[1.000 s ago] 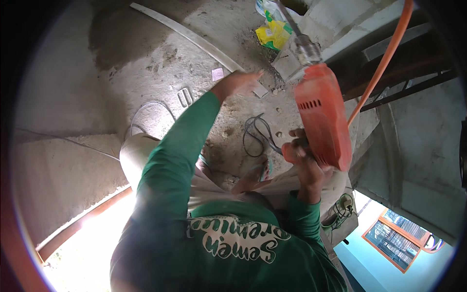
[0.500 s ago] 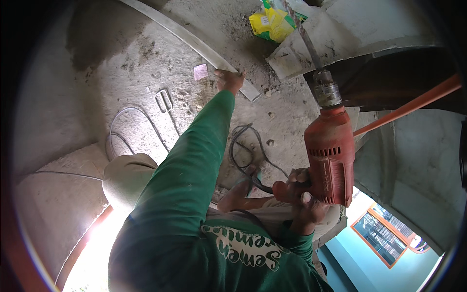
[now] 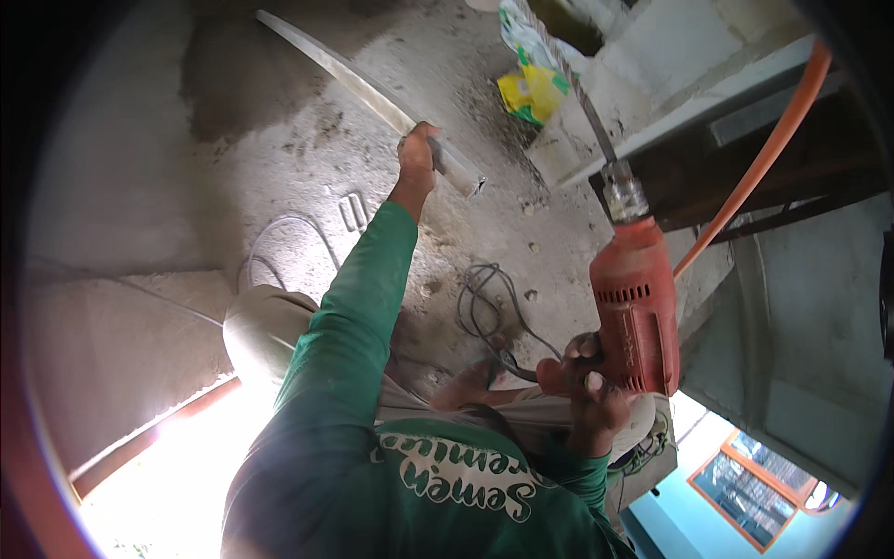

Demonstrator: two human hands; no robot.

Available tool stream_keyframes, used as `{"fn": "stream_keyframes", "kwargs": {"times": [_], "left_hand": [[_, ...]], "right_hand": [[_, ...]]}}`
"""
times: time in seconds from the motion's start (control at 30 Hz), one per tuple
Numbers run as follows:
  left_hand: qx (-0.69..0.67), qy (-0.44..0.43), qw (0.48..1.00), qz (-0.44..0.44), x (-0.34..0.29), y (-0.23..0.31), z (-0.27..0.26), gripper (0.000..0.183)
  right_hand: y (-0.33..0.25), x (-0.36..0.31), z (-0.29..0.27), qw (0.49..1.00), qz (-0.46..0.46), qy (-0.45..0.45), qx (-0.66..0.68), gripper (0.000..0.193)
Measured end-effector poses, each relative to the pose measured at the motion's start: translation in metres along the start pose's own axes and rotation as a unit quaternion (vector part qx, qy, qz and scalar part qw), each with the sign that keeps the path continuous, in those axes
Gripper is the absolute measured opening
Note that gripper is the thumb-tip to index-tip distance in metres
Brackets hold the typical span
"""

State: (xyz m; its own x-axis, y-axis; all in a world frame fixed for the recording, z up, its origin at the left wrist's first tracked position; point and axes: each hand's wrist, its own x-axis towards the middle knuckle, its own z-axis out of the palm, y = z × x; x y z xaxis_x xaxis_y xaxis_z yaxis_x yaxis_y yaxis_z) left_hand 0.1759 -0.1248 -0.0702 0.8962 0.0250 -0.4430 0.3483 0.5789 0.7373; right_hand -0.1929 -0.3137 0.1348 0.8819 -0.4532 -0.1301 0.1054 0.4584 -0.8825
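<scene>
My left hand point(image 3: 419, 154) is stretched out and closed round a long pale metal bar point(image 3: 358, 84), near its hollow-looking end. The bar slants from the upper left toward the middle of the rough floor. At the right, my right hand point(image 3: 596, 396) grips the handle of a red power drill point(image 3: 635, 307), which points up and away. A long spiral masonry bit point(image 3: 582, 93) sits in its metal chuck point(image 3: 624, 191). From the handle a dark cord point(image 3: 480, 298) runs off and lies looped on the floor beside my bare foot point(image 3: 466, 387).
A yellow and green plastic bag point(image 3: 535, 93) lies by a concrete block point(image 3: 568, 158). An orange pipe point(image 3: 759, 168) crosses behind the drill. On the gritty floor are a metal loop-shaped piece point(image 3: 354, 212) and a thin grey cable point(image 3: 298, 219). A bright opening point(image 3: 177, 466) is at the lower left.
My left hand has drawn the metal bar slightly left, and its far end now shows. The pink square on the floor is out of sight. My right hand still holds the drill.
</scene>
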Motion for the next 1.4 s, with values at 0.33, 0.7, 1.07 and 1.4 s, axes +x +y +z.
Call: {"fn": "stream_keyframes", "kwargs": {"times": [0.33,0.7,1.07,1.4], "left_hand": [[-0.166,0.004,0.984,0.062,-0.05,0.193,0.008,0.032],[-0.176,0.022,0.981,0.077,-0.034,0.265,-0.026,0.058],[-0.197,-0.002,0.979,0.052,-0.033,0.258,-0.043,0.056],[-0.23,-0.027,0.973,0.016,-0.034,0.263,-0.057,0.056]], "right_hand": [[-0.029,-0.101,-0.024,0.99,-0.001,-0.062,-0.124,0.051],[-0.035,-0.176,-0.055,0.978,0.014,-0.13,-0.161,0.039],[-0.042,-0.173,-0.039,0.966,0.065,-0.145,-0.203,0.037],[-0.032,-0.174,-0.053,0.939,0.018,-0.136,-0.315,0.041]]}}
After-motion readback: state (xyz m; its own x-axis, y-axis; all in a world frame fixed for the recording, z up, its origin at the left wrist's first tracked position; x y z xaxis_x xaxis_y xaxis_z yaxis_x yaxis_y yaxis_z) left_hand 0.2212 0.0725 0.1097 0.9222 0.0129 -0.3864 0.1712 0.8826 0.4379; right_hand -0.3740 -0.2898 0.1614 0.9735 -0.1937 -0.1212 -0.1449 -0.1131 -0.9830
